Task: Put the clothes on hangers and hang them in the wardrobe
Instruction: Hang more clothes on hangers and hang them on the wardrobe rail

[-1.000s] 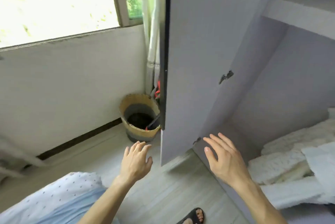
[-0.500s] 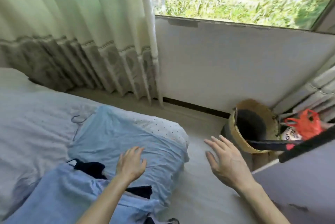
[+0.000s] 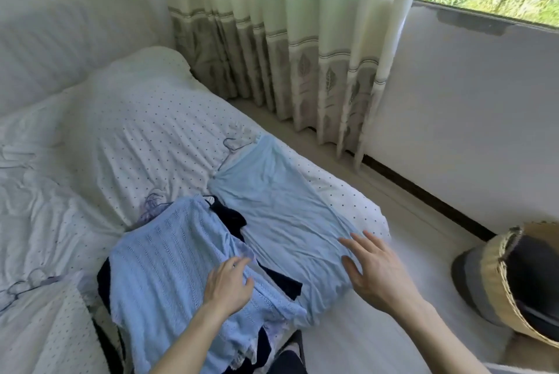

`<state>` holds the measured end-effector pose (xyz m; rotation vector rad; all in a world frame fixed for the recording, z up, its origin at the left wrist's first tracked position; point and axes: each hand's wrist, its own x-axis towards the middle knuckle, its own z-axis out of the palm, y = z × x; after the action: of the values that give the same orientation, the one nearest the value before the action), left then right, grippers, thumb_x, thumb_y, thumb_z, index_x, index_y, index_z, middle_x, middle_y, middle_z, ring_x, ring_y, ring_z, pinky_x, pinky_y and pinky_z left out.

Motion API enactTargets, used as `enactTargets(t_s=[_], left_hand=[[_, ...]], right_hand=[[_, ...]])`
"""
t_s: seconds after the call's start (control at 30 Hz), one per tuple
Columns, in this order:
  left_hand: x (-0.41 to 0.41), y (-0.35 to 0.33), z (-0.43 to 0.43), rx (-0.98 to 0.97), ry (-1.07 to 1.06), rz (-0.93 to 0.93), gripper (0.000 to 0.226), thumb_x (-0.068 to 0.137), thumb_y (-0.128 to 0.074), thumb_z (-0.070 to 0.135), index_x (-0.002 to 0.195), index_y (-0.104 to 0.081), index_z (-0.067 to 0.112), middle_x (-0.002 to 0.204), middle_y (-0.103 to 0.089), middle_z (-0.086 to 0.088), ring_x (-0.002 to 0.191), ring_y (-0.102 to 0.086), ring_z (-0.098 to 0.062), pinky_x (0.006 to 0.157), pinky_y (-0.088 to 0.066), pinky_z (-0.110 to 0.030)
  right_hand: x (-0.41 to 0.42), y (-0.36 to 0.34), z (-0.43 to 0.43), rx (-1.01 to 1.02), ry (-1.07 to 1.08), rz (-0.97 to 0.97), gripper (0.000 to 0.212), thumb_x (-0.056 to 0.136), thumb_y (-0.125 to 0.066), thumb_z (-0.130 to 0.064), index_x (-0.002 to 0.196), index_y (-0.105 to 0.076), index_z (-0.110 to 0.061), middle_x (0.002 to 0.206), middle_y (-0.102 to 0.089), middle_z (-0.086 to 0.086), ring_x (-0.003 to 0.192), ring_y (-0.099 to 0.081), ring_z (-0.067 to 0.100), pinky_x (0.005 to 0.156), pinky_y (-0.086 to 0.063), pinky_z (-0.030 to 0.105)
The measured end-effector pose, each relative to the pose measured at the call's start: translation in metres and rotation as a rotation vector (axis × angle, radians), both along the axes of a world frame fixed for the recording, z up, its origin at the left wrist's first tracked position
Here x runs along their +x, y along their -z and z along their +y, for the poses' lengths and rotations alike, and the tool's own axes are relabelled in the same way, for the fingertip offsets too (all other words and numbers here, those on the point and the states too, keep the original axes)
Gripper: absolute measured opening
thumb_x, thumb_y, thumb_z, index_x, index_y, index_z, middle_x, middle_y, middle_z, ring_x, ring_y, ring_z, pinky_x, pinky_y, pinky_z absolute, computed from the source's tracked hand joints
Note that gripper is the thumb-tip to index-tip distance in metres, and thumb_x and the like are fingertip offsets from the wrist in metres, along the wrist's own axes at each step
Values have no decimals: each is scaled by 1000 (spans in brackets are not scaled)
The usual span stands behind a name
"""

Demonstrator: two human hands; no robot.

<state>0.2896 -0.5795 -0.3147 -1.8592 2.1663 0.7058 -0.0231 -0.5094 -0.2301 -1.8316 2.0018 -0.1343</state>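
On your bed, the knitted blue top lies under your left hand, fingers loosely bent, gripping nothing. A dark garment is mostly buried beneath it. The smooth blue shirt runs diagonally, hanger hook far, hem by your spread, empty right hand. The basket is cut off.

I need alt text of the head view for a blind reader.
A person's left hand is over a blue knitted top and the right hand over a plain blue garment, both lying on a dotted white bed. A curtain hangs behind.
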Motion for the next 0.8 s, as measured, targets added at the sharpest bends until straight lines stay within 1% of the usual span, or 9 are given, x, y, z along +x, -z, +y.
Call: enactTargets(t_s=[0.1,0.23,0.33,0.4,0.47,0.6,0.73,0.8], left_hand=[[10,3,-13,9,-65,5,52,99,-44,41,149,-38,29,154,-38,4,140,-38,-18,116,-28,-38],[22,17,-47,32,-92,3,52,100,-44,40,149,-38,26,154,-38,2,139,-39,-19,114,-31,-38],[29,34,-84,66,-109,15,52,98,-45,40,149,-40,26,153,-40,3,138,-41,-19,111,-34,-38],[34,48,-112,95,-122,11,51,97,-44,40,147,-42,28,152,-41,4,137,-42,-19,110,-35,-38],[40,62,-144,133,-132,3,51,97,-44,40,146,-42,28,152,-41,3,138,-41,-19,111,-34,-41],[53,90,-210,177,-139,-39,53,96,-47,39,147,-41,28,155,-37,-3,142,-37,-22,115,-28,-43],[65,117,-285,203,-112,-75,54,97,-47,40,148,-40,25,158,-32,-5,142,-37,-27,116,-29,-45],[72,136,-327,194,-107,-95,53,96,-48,38,146,-42,22,155,-35,-7,139,-39,-28,112,-34,-43]], right_hand=[[13,7,-33,35,-77,12,51,103,-32,-52,151,-32,-39,161,-29,-10,152,-14,18,123,-17,37],[33,22,-81,99,-134,30,50,103,-33,-51,152,-31,-38,160,-30,-9,152,-16,18,122,-19,36],[46,41,-118,168,-144,45,49,103,-34,-48,151,-33,-36,159,-32,-9,151,-18,19,120,-23,35],[54,57,-145,218,-163,57,49,104,-34,-46,151,-33,-34,157,-35,-10,151,-19,19,119,-24,33],[61,76,-175,288,-188,55,50,104,-33,-45,152,-31,-32,157,-35,-9,150,-19,20,119,-23,32],[63,124,-236,412,-211,70,52,104,-34,-46,154,-28,-32,160,-30,-7,151,-18,20,119,-24,34],[59,179,-286,545,-176,94,57,103,-34,-48,155,-23,-30,164,-21,3,152,-16,24,121,-21,36],[60,203,-309,580,-152,100,59,102,-34,-49,156,-19,-30,166,-12,4,152,-12,25,121,-20,38]])
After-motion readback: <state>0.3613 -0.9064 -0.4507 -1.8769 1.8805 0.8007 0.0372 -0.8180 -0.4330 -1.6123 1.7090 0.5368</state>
